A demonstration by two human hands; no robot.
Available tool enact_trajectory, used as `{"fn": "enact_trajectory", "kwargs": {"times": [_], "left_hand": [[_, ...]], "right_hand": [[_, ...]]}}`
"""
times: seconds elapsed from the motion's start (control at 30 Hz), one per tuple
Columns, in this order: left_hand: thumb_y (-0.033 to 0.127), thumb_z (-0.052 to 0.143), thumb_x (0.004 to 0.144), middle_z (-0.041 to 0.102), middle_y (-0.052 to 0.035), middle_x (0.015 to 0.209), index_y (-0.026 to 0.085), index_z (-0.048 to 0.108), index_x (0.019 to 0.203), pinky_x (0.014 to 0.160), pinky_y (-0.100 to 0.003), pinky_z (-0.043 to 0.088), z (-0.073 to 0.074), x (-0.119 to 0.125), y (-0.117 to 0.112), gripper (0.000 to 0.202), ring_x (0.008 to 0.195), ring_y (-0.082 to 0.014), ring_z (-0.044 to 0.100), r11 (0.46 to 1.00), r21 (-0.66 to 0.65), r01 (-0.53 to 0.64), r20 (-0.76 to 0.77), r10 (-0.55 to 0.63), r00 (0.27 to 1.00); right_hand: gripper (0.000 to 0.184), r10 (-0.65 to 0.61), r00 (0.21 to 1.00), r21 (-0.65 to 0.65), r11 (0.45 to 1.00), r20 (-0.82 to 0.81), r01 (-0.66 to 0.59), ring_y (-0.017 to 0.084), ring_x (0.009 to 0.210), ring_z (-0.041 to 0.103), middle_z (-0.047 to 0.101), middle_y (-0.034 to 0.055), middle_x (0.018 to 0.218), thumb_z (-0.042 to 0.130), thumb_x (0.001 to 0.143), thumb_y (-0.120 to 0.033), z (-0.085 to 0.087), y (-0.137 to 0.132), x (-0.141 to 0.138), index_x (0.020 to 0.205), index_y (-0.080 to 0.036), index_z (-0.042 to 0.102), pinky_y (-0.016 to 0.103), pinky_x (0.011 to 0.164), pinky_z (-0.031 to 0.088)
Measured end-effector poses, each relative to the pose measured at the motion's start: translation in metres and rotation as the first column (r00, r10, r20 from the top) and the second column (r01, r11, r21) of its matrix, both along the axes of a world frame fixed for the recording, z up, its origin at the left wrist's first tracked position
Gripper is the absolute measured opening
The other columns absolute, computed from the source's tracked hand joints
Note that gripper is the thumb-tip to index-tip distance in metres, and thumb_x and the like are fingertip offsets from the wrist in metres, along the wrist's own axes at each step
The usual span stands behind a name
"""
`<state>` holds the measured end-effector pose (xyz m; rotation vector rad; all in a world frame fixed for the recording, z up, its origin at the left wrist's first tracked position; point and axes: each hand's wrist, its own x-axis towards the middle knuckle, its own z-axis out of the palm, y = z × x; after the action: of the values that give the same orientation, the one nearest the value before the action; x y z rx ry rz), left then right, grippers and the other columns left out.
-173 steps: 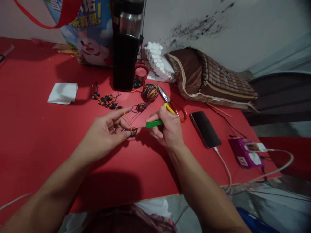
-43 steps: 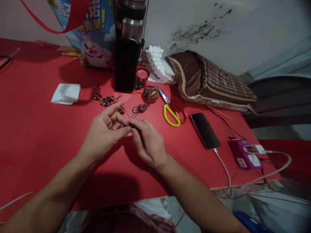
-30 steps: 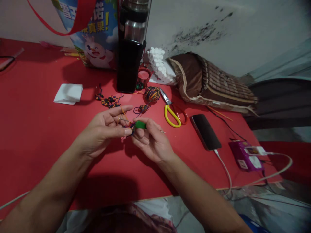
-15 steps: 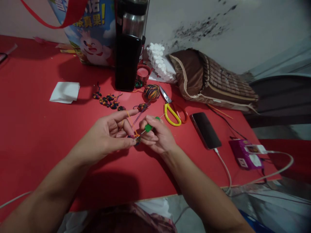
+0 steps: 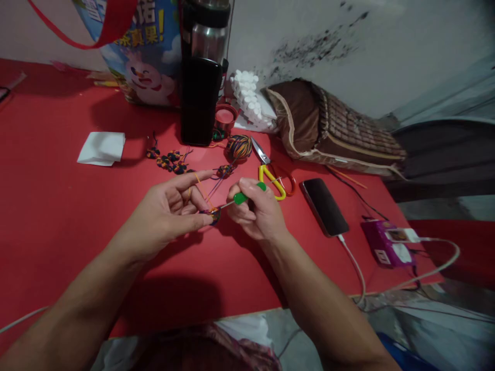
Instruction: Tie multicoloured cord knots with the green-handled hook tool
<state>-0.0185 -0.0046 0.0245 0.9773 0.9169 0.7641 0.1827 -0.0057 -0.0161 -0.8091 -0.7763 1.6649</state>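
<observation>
My left hand (image 5: 174, 206) pinches a small multicoloured crochet piece (image 5: 213, 214) between thumb and fingers. Orange yarn (image 5: 201, 184) runs over its raised index finger down to the piece. In my right hand (image 5: 259, 208) is a crochet hook (image 5: 240, 198) with a green handle, its metal shaft reaching left to the piece. Beyond my hands lies a ball of variegated yarn (image 5: 238, 148), with a smaller yarn bundle (image 5: 224, 171) closer to me. Several finished-looking crocheted bits (image 5: 170, 161) lie to the left. Scissors (image 5: 270, 175) with yellow and red handles rest behind my right hand.
A black phone (image 5: 199, 103) stands upright before a bottle (image 5: 209, 36) and a printed bag (image 5: 143, 62). Folded white paper (image 5: 101, 148) lies left. On the right are a charging phone (image 5: 324, 207), a purple box (image 5: 386, 245) and a brown quilted cushion (image 5: 340, 123).
My right hand has moved slightly right and up, drawing the hook's shaft back from my left thumb. My left hand still pinches the crochet piece, a little further left.
</observation>
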Motion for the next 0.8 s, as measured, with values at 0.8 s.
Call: {"fn": "enact_trajectory", "kwargs": {"times": [0.8], "left_hand": [[0.014, 0.091, 0.068, 0.069, 0.0068, 0.068, 0.008, 0.065, 0.139, 0.065, -0.024, 0.053, -0.005, 0.009, 0.004, 0.077, 0.062, -0.0105, 0.064, 0.975, 0.101, -0.199, -0.12, 0.21, 0.97]], "right_hand": [[0.025, -0.44, 0.76, 0.52, 0.839, 0.478, 0.158, 0.008, 0.05, 0.053, 0.065, -0.0024, 0.062, 0.068, 0.105, -0.034, 0.004, -0.023, -0.003, 0.088, -0.021, 0.082, 0.022, 0.049, 0.044]]}}
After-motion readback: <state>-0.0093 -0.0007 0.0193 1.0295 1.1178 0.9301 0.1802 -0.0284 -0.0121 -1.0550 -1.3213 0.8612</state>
